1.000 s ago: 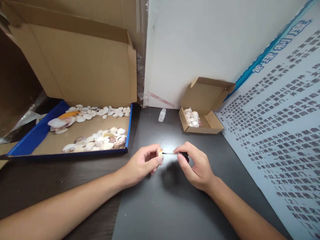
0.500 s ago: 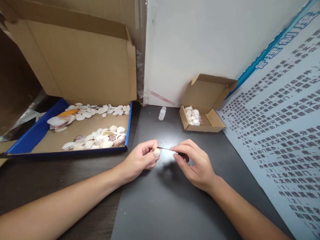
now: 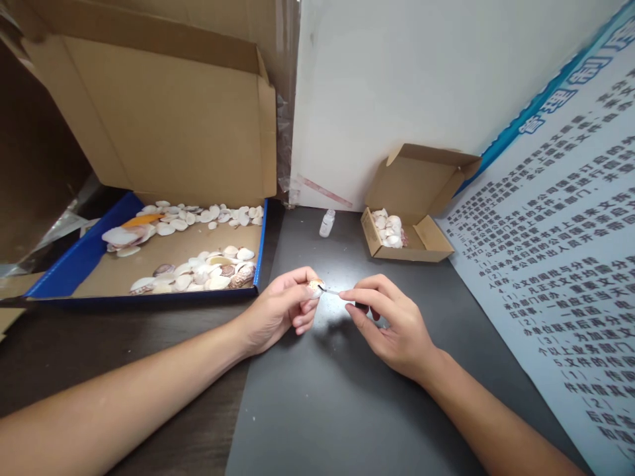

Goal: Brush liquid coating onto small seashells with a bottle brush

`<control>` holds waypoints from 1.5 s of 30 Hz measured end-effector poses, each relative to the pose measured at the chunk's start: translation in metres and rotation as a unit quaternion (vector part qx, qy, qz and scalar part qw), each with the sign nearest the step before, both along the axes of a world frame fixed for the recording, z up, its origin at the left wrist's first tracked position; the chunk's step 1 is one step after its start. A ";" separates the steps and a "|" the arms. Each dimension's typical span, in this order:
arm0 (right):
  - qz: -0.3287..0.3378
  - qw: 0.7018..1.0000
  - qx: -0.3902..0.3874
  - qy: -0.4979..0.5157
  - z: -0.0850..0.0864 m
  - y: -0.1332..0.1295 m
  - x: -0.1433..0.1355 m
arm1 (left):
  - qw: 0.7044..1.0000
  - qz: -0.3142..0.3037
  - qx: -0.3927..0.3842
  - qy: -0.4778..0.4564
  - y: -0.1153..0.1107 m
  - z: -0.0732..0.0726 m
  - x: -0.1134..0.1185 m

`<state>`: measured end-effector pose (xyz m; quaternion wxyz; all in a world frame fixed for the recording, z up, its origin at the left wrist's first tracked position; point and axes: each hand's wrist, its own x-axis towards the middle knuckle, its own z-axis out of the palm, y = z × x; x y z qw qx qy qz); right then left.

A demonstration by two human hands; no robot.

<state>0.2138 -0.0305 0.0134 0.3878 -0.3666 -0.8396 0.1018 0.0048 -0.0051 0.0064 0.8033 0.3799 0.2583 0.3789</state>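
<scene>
My left hand is closed, pinching a small pale seashell with orange-brown marks between thumb and fingers. My right hand grips a small brush with a thin stem, a dark tip and a black handle mostly hidden by the fingers. The brush tip meets the face of the shell, as far as I can see. Both hands are above the dark grey tabletop mat. Beyond them stands a small clear glass bottle with whitish contents and no cap visible on it.
At left, a large open blue-edged cardboard box holds many shells in two groups. A smaller open cardboard box with white shells stands at back right. A white panel rises behind, and a printed sheet lies along the right.
My left hand has tilted the shell, showing more of its face. The brush tip has moved from the shell's upper edge onto its face. The whole view has shifted slightly.
</scene>
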 end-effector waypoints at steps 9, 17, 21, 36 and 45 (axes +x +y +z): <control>-0.006 1.000 0.009 0.023 0.001 0.000 0.001 | 0.999 -0.004 0.024 0.031 0.000 -0.002 0.002; -0.024 0.999 -0.022 0.025 0.003 -0.003 0.002 | 0.997 0.001 0.059 0.049 0.001 -0.008 0.004; -0.024 0.997 -0.064 0.043 0.002 -0.003 0.002 | 0.997 0.014 0.055 0.050 0.001 -0.009 0.004; -0.092 0.910 -0.333 0.231 -0.006 0.002 0.000 | 0.995 0.036 0.060 0.072 0.001 -0.010 0.005; -0.029 0.862 -0.414 0.291 0.001 -0.002 -0.007 | 0.993 0.041 0.072 0.085 0.000 -0.012 0.006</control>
